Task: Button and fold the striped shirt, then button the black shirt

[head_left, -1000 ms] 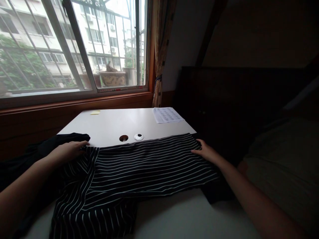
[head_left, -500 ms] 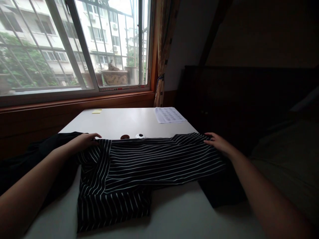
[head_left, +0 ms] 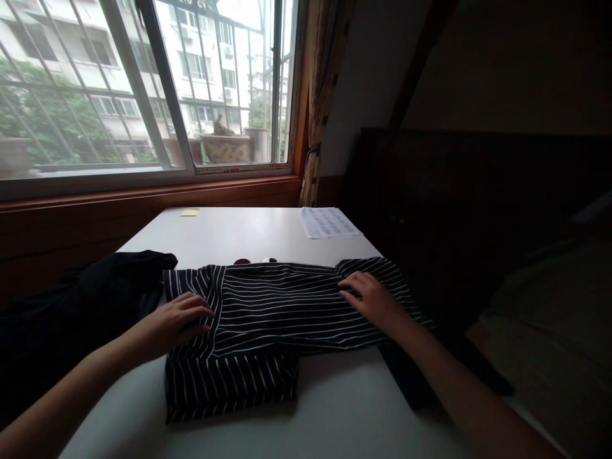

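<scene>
A black garment with thin white stripes [head_left: 282,299] lies across the white table, its long body sideways and a striped sleeve-like part folded toward me at the lower left. My left hand [head_left: 184,322] is over the garment's left part, fingers loosely extended and apart. Over the right part is my right hand [head_left: 370,296], its fingers spread and slightly bent. Neither hand grips the cloth; whether the fingertips touch it I cannot tell. Plain dark fabric [head_left: 415,382] sticks out from beneath the garment's right end.
Black cloth [head_left: 109,287] is heaped along the table's left side. Printed sheets [head_left: 329,223] lie at the far right of the white table [head_left: 239,233], a yellow sticky note [head_left: 190,211] at the far left. Behind the garment, a brown disc [head_left: 242,261] and a white ring-shaped object [head_left: 270,260] partly show.
Both hands have let go of the garment's far edge. The left has come nearer to me; the right has moved inward. The garment's left end now lies flatter, with its short striped part spread out.
</scene>
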The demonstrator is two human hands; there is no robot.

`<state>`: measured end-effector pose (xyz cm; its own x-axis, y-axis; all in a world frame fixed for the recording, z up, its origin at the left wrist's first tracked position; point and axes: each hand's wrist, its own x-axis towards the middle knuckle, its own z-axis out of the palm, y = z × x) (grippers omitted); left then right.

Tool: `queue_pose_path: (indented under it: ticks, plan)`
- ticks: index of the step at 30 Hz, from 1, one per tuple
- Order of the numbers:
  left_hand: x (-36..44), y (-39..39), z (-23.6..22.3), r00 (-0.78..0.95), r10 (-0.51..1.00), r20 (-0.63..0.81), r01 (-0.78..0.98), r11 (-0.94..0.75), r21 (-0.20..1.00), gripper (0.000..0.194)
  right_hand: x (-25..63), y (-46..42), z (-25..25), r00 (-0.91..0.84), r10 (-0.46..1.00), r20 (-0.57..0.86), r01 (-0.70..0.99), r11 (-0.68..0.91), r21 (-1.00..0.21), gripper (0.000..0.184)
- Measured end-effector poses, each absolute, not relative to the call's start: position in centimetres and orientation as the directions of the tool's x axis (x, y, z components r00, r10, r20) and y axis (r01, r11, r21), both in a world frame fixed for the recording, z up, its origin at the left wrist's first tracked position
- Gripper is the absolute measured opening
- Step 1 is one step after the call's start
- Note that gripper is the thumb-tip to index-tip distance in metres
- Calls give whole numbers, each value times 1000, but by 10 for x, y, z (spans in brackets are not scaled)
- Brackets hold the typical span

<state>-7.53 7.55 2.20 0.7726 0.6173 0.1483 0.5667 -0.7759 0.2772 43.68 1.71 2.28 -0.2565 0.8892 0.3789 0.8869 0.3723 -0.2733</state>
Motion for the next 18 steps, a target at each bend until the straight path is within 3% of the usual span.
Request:
queue_pose_path:
  ticks: [3, 8, 13, 18]
  plan:
    - [-87, 43, 17, 767, 632, 113, 584, -760, 285, 30, 377, -6, 26, -461, 816, 350, 766, 565, -308, 29]
    - [-120, 36, 1, 714, 678, 171, 652, -734, 187, 40, 321, -24, 24, -616, 753, 231, 695, 658, -290, 59]
    - [-124, 30, 1, 738, 662, 130, 638, -748, 183, 54, 311, -15, 17, -642, 733, 225, 709, 679, -189, 41]
    - [-115, 32, 2, 767, 625, 145, 612, -780, 127, 56, 311, -6, 24, -569, 750, 338, 711, 655, -256, 32]
